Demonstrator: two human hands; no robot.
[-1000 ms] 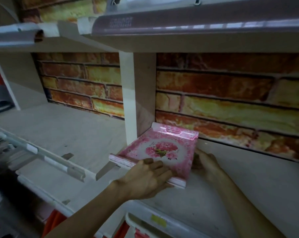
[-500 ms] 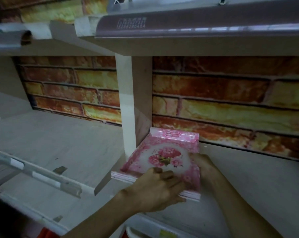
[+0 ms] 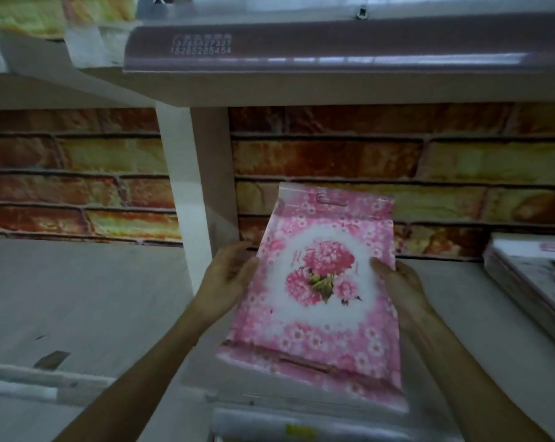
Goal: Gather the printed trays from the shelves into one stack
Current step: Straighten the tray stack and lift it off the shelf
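Both my hands grip the pink flowered tray [image 3: 320,282] by its long sides, left hand [image 3: 228,275] and right hand [image 3: 397,282], long axis running near to far, far end tilted up.

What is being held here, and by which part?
The pink floral tray stack, held by its long side edges: left hand on one, right hand on the other.

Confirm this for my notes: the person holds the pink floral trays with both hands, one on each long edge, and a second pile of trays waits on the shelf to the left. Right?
Not quite. In the head view the second pile of trays lies on the shelf to the right, not the left. The rest stands: left hand and right hand hold the pink floral trays by the long edges.
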